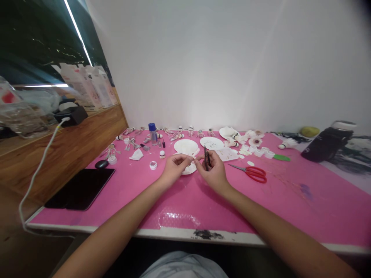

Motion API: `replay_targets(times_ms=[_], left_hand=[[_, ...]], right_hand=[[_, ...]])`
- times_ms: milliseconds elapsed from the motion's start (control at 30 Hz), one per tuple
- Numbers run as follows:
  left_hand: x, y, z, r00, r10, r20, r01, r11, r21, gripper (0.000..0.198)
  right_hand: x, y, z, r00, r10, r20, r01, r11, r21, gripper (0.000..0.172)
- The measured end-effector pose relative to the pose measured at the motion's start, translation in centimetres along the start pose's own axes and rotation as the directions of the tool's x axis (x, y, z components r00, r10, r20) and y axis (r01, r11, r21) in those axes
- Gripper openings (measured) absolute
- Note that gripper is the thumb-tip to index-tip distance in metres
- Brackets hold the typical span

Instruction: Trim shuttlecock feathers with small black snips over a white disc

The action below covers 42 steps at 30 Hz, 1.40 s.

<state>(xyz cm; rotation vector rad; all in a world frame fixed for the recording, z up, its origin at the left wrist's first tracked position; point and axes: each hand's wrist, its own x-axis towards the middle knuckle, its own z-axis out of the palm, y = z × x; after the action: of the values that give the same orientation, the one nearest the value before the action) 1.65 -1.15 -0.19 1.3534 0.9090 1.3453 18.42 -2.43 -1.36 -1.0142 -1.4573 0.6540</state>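
Over the middle of the pink table, my left hand (176, 166) and my right hand (213, 170) meet at the fingertips. Thumb and forefinger of each are pinched on something small and pale between them, too small to name. A dark, narrow tool (206, 158) that looks like pliers is also held in my right hand, its pointed tip upward. Beneath the fingers lies a white round plate (189, 170), partly covered by them. Just behind are another white plate (185, 145) and one bearing small bits (211, 143). A small shuttlecock (162, 155) stands left of my left hand.
Red-handled scissors (255, 173) lie to the right, near small white jars (261, 151) and a green object (281, 158). Leftward are a black tablet (81, 189), a mouse (101, 164) and a blue-capped bottle (152, 134). A black bottle (327, 143) leans far right.
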Motion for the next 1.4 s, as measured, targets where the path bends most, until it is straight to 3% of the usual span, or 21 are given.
replay_targets(times_ms=[1033, 1400], left_hand=[[0.1, -0.4, 0.0, 1.000, 0.012, 0.018, -0.012, 1.000, 0.028, 0.039], [0.1, -1.3, -0.3, 0.985, 0.168, 0.026, -0.170, 0.971, 0.168, 0.034]], right_hand=[[-0.2, -0.4, 0.1, 1.000, -0.023, 0.009, 0.023, 0.999, -0.028, 0.027], [-0.2, -0.4, 0.2, 1.000, 0.003, 0.011, -0.003, 1.000, -0.006, 0.027]])
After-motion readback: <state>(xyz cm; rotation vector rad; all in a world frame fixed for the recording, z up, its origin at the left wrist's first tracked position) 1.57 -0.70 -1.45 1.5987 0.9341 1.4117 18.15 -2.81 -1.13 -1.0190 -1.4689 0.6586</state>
